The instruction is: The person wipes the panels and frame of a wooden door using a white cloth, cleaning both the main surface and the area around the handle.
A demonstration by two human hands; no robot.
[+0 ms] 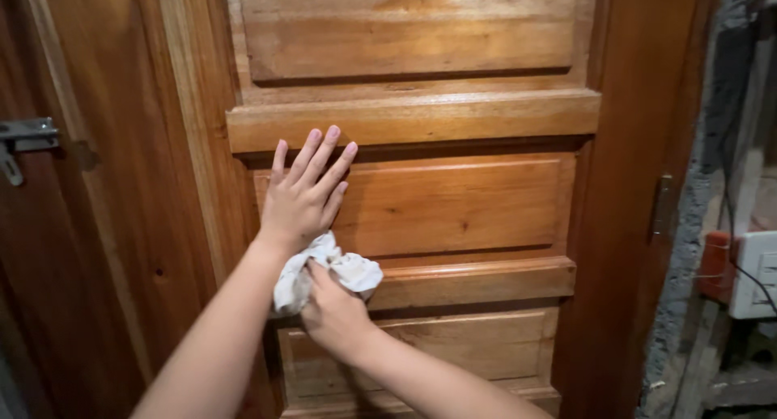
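Forearms rose from bottom edge, ours, crossing toward wooden door [453, 201]. Right hand [336, 314] closed around crumpled white cloth [324, 277], pressing it against panel ledge low on door, likely so wad kept contact with wood. Left hand [303, 196] lay flat, fingers spread wide, holding nothing, palm on middle panel just above cloth; we judged it braced door against push. Metal latch [24, 140] sat far left on neighbouring leaf, hinge [662, 205] on right edge, white wall box [757, 273] beyond rough wall.
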